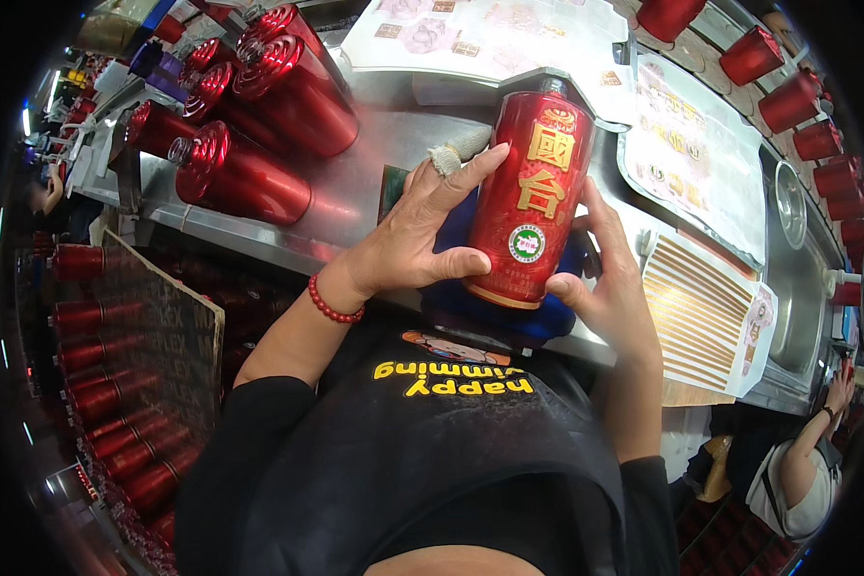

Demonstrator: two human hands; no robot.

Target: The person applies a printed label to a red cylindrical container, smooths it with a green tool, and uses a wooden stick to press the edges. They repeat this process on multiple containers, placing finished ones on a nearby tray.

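Note:
A glossy red bottle [522, 209] lies tilted before me, bearing raised gold characters and a round green-and-white emblem. Its clear threaded neck points away from me. My left hand [421, 234] holds the left side, thumb low and a fingertip near the upper lettering; one finger wears a grey cloth cover. On the opposite side, my right hand [608, 281] has its thumb by the base and its fingers along the edge, partly hidden. Beneath the bottle is a dark blue support [461, 295], mostly covered. An angled metal plate [507, 85] stands behind its neck.
Several plain red bottles [295, 97] stand on the metal bench at left. Decal sheets [680, 137] lie ahead and right, with a sheet of gold strips [698, 309] nearer. A metal sink [799, 309] and a line of bottles [792, 101] are farther right. A co-worker [799, 475] is at lower right.

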